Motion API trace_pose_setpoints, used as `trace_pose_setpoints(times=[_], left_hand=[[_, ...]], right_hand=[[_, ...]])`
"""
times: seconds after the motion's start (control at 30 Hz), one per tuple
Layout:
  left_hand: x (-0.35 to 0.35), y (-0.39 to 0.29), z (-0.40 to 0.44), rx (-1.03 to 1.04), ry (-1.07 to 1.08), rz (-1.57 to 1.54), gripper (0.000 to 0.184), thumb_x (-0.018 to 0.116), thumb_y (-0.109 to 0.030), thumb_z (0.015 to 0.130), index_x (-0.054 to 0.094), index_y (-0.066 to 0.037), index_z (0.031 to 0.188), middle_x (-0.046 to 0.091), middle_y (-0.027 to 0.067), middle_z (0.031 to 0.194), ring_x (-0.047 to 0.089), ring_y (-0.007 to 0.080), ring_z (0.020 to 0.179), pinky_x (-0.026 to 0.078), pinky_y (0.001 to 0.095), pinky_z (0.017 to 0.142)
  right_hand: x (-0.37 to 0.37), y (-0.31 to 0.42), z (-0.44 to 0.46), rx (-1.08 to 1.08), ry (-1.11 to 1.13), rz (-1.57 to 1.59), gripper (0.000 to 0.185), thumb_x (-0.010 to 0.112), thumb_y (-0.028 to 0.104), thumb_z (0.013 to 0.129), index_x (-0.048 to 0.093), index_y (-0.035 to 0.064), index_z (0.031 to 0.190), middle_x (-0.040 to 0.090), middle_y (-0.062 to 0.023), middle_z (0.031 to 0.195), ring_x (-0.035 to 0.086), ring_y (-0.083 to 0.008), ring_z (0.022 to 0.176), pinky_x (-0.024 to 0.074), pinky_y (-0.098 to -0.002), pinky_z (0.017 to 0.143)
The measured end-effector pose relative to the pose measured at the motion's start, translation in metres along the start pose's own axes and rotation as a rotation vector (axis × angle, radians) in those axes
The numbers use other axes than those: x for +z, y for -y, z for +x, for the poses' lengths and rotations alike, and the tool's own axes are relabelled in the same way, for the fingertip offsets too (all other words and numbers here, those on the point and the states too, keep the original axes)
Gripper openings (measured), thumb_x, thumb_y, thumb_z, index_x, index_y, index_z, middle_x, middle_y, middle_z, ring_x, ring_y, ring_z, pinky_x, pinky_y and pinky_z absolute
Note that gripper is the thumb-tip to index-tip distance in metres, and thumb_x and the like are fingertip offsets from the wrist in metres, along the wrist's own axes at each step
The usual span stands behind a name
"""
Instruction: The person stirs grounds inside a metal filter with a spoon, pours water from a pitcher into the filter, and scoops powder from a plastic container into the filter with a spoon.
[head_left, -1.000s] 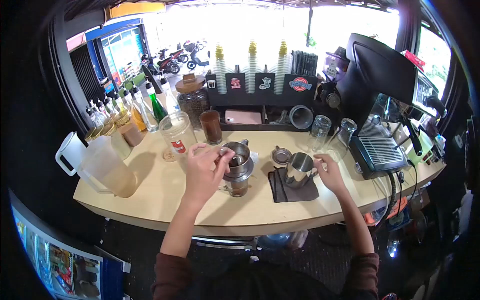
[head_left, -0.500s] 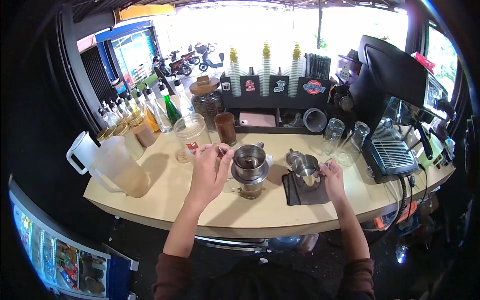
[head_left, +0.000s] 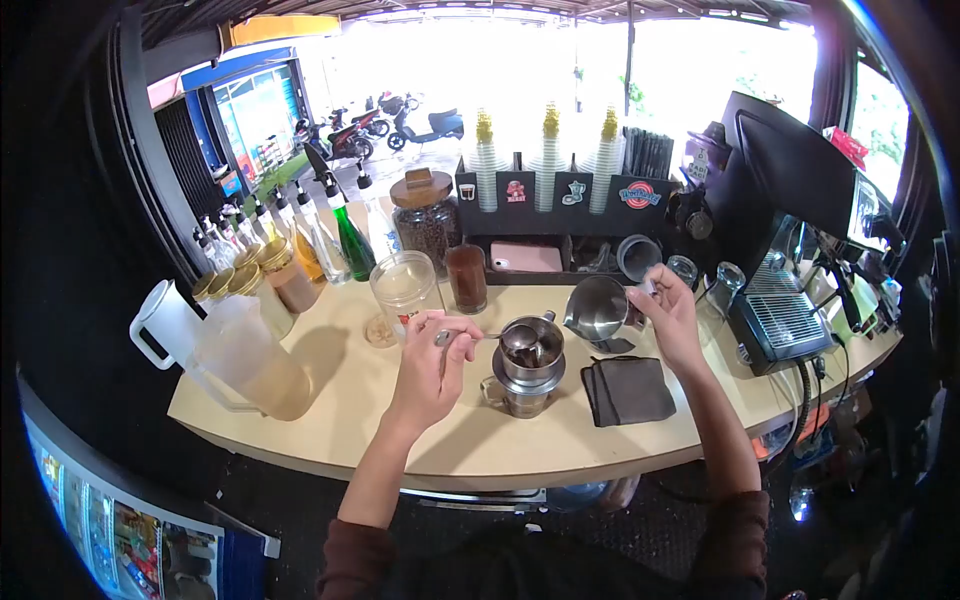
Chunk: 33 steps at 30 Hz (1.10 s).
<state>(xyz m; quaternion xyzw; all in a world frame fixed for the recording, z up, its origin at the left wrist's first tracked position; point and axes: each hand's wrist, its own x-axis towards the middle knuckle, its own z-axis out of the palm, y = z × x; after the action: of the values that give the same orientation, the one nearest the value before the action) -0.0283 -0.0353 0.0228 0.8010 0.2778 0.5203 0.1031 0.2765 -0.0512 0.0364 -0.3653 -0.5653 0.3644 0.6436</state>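
My left hand (head_left: 430,375) is closed around the handle of a metal spoon (head_left: 518,338), whose bowl is at the mouth of a metal coffee dripper (head_left: 530,374). Dark contents show inside the dripper, which sits on a glass mug (head_left: 524,404). To the right, my right hand (head_left: 668,312) grips a small metal pitcher (head_left: 596,312) by its handle. The pitcher is raised above the counter, its spout towards the dripper; its inside looks shiny. Below it lies a folded dark cloth (head_left: 628,390).
Left of the dripper stand a clear jar (head_left: 405,285), a brown-filled glass (head_left: 466,280) and plastic pitchers (head_left: 255,365). Pump bottles (head_left: 345,235) line the far left. Behind is a cup organizer (head_left: 560,190); an espresso machine (head_left: 785,300) stands right.
My right hand has lifted the metal pitcher up from above the cloth. The spoon's bowl now shows over the dripper's opening. The camera view has shifted slightly.
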Motion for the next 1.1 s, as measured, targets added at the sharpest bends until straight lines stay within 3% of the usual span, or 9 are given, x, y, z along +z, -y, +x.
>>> trace_pose_setpoints(times=[0.33, 0.63, 0.7, 1.07, 1.1], left_hand=[[0.002, 0.023, 0.001, 0.024, 0.028, -0.089, 0.014, 0.046, -0.014, 0.097, 0.058, -0.006, 0.095, 0.057, 0.0017, 0.067, 0.056, 0.0168, 0.066, 0.032, 0.0419, 0.101], [0.003, 0.030, 0.003, 0.030, 0.009, -0.140, 0.016, 0.045, -0.014, 0.098, 0.058, -0.005, 0.094, 0.056, 0.0017, 0.066, 0.056, 0.0170, 0.066, 0.032, 0.0421, 0.100], [0.003, 0.031, 0.003, 0.027, 0.018, -0.114, 0.021, 0.043, -0.022, 0.100, 0.056, -0.007, 0.095, 0.058, 0.0014, 0.064, 0.058, 0.0155, 0.067, 0.035, 0.0442, 0.100], [0.003, 0.030, 0.004, 0.053, 0.012, -0.102, 0.020, 0.043, -0.021, 0.100, 0.056, -0.007, 0.095, 0.057, 0.0009, 0.064, 0.057, 0.0154, 0.066, 0.035, 0.0433, 0.099], [0.003, 0.030, 0.004, 0.053, 0.013, -0.104, 0.020, 0.042, -0.021, 0.100, 0.056, -0.007, 0.095, 0.057, 0.0009, 0.064, 0.057, 0.0154, 0.065, 0.035, 0.0432, 0.099]], right_hand=[[0.028, 0.009, 0.032, -0.025, 0.101, -0.167, 0.022, 0.068, 0.003, 0.085, 0.046, 0.0072, 0.082, 0.037, 0.0070, 0.074, 0.037, -0.0006, 0.066, 0.0359, -0.0180, 0.057], [0.038, 0.015, 0.036, -0.033, 0.156, -0.214, 0.024, 0.069, 0.005, 0.084, 0.045, 0.0074, 0.080, 0.036, 0.0064, 0.073, 0.034, -0.0020, 0.066, 0.0307, -0.0193, 0.058], [0.038, 0.016, 0.036, -0.070, 0.160, -0.268, 0.024, 0.068, 0.005, 0.084, 0.045, 0.0072, 0.080, 0.037, 0.0062, 0.073, 0.034, -0.0020, 0.066, 0.0305, -0.0194, 0.058], [0.037, 0.016, 0.035, -0.039, 0.170, -0.295, 0.025, 0.069, 0.006, 0.083, 0.045, 0.0072, 0.079, 0.036, 0.0062, 0.071, 0.033, -0.0028, 0.067, 0.0296, -0.0207, 0.059], [0.033, 0.015, 0.036, -0.045, 0.196, -0.347, 0.023, 0.067, 0.004, 0.084, 0.044, 0.0050, 0.082, 0.039, 0.0039, 0.075, 0.042, -0.0027, 0.069, 0.0413, -0.0201, 0.060]])
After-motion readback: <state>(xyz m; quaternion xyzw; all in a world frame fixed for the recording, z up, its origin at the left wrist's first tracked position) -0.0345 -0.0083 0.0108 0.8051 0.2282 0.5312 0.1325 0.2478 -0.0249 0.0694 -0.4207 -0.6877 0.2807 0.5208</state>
